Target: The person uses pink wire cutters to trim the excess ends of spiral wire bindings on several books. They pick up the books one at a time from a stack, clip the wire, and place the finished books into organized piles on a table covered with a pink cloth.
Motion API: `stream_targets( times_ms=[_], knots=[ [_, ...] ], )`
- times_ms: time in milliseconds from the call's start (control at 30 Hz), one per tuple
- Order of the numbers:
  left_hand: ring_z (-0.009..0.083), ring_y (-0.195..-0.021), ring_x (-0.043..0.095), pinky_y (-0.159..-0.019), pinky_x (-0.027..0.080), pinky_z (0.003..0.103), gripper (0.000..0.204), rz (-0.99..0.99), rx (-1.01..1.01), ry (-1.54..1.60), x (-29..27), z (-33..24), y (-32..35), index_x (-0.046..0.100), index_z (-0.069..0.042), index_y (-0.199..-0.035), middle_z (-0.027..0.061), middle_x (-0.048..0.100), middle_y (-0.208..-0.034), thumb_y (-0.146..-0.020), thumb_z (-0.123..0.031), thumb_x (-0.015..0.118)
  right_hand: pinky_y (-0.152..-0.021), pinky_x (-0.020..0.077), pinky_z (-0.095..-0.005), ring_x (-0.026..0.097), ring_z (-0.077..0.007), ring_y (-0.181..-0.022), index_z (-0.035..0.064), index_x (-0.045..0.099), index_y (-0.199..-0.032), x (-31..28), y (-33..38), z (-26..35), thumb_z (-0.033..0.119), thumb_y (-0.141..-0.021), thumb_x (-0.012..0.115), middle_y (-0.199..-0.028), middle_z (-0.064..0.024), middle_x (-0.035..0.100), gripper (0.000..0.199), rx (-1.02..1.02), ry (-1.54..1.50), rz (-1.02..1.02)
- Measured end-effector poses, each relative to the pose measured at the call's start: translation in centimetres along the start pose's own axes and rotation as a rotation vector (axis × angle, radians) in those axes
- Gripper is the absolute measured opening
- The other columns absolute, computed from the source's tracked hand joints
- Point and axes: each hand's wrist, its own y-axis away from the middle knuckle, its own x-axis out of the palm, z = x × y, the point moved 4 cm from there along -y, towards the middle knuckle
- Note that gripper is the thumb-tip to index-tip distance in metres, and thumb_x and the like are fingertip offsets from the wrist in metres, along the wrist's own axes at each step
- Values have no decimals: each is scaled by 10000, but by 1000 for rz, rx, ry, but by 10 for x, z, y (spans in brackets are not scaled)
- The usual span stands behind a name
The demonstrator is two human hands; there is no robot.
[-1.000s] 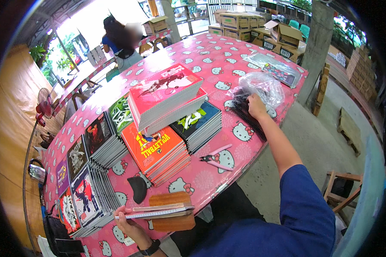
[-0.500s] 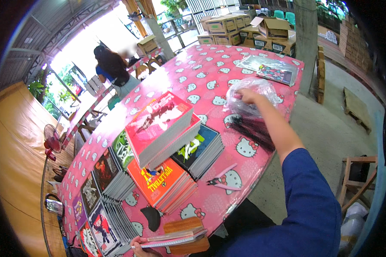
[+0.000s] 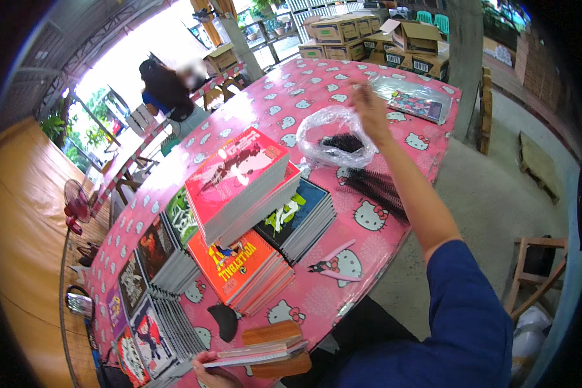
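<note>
My left hand [image 3: 215, 374] is closed on the end of a thin notebook [image 3: 258, 354] with a reddish edge and white pages, held over a brown wooden board [image 3: 275, 333]. My right hand [image 3: 372, 116] reaches far across the table, just beyond a clear plastic bag [image 3: 310, 152]; its fingers are blurred, and whether they hold anything cannot be made out. Inside the bag's open mouth lies a heap of small black pieces [image 3: 343, 141]. Long black binding coils [image 3: 375, 191] lie beneath my right forearm. Pink-handled pliers [image 3: 335, 265] rest nearer to me.
Stacked notebooks with red [image 3: 236, 174], orange [image 3: 239, 268] and dark covers [image 3: 297, 213] fill the table's middle and left. A black curved piece [image 3: 224, 322] lies near the board. Clear packaging [image 3: 420, 103] sits at the far right. Another person [image 3: 168, 94] is at a farther table.
My right hand has lifted off the plastic bag and moved farther away. The bag has shifted left and now gapes, showing the black pieces inside. My left hand still holds the notebook.
</note>
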Motion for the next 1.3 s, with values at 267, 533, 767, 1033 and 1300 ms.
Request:
stream_targets(
  times_ms=[267,533,767,1033,1300],
  knots=[
    [256,-1143,447,-1016,219,428,712,24,640,-598,35,-55,28,352,6,-1317,180,394,-1323,-830,-496,487,-400,282,-202,317,-56,-433,11,444,-1108,-14,71,99,397,-922,446,-601,22,397,428,266,-582,101],
    [184,-1037,526,-1014,-53,636,423,620,791,-975,93,-57,60,618,-162,-1085,-42,562,-934,-683,-271,694,-736,429,-301,525,-161,-785,10,504,-1062,64,284,190,187,-935,434,-893,-80,543,229,541,-177,1271],
    [179,-906,517,-1020,-17,626,445,395,702,-897,111,-58,69,624,-165,-981,-15,509,-830,-614,-392,731,-731,457,-299,593,-216,-864,28,601,-1029,75,284,209,61,-822,581,-929,-110,611,211,223,-155,1017],
    [196,-954,500,-1019,-19,628,351,379,738,-884,119,-53,75,604,-151,-927,3,520,-860,-636,-332,677,-716,464,-310,594,-233,-819,39,635,-941,77,270,218,42,-763,628,-860,-109,603,178,161,-122,1073],
    [203,-1006,492,-1008,-16,644,351,362,746,-900,122,-50,77,601,-143,-939,14,530,-891,-651,-334,654,-675,465,-314,587,-237,-760,43,620,-965,79,272,225,45,-761,627,-867,-107,568,204,-33,-112,1095]
  ],
)
